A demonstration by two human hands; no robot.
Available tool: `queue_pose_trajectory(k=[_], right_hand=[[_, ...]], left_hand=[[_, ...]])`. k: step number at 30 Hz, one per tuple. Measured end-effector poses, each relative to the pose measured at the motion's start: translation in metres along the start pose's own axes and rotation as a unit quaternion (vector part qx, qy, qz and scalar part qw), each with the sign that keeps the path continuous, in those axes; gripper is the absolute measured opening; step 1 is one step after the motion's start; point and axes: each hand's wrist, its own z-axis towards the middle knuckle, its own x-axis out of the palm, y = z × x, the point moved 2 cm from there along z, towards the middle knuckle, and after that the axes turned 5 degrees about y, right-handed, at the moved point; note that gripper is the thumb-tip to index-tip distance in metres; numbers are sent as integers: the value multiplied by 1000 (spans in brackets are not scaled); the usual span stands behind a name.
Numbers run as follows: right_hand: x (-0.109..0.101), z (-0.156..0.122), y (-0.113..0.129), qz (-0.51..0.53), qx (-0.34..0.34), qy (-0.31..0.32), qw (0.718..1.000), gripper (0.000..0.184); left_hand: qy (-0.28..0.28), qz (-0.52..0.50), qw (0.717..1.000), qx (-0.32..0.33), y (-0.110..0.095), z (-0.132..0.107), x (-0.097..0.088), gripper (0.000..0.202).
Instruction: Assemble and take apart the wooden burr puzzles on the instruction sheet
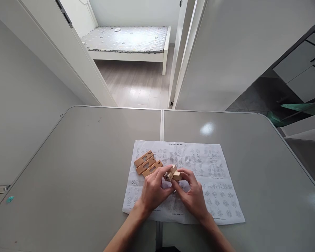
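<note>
Both my hands meet over a printed instruction sheet (212, 175) on a grey folding table (81, 175). My left hand (153, 190) and my right hand (191, 192) are closed around a small cluster of wooden puzzle pieces (172, 173), fingertips pinching it from both sides. Just left of the cluster, three notched wooden bars (147, 163) lie side by side on the sheet, slanted, the nearest one touching my left fingers.
The table has a centre seam (162, 122) and rounded corners. Beyond its far edge an open doorway shows a bed (128, 40) on wood flooring. White walls stand to both sides; grey cabinets (301, 66) are at the right.
</note>
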Motion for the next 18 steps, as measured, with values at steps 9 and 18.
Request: queue_pose_trajectory(k=[9, 18], right_hand=[[-14, 6, -4, 63, 9, 50, 997, 33], [-15, 3, -5, 82, -13, 91, 992, 28]], left_hand=[[53, -277, 954, -100, -6, 7, -5, 63], [140, -384, 903, -134, -11, 8, -9, 67]])
